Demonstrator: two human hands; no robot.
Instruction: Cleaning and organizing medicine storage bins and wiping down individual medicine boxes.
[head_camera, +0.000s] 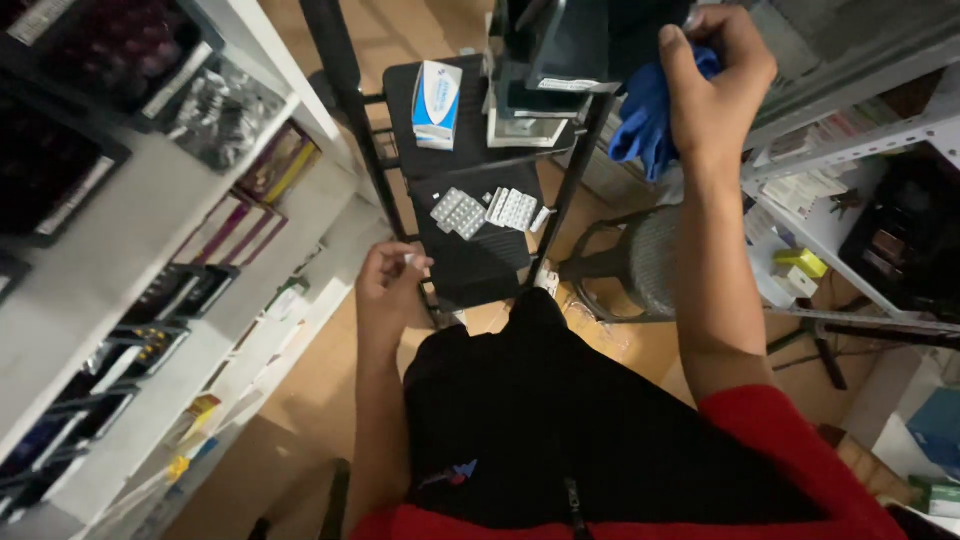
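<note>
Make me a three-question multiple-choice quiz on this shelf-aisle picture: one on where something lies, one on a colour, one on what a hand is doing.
1. Where do the blister packs lie?
A. on the black stool
B. on the floor
C. on the white shelf

2. What colour is the cloth?
A. yellow
B. blue
C. white

3. What is the left hand doing?
A. lying flat and open
B. gripping the cloth
C. pinching a small white thing

Answers:
1 A, they rest on the black stool near the blue-and-white box.
2 B, the cloth gripped by the right hand is blue.
3 C, the fingertips close on a small white thing.
</note>
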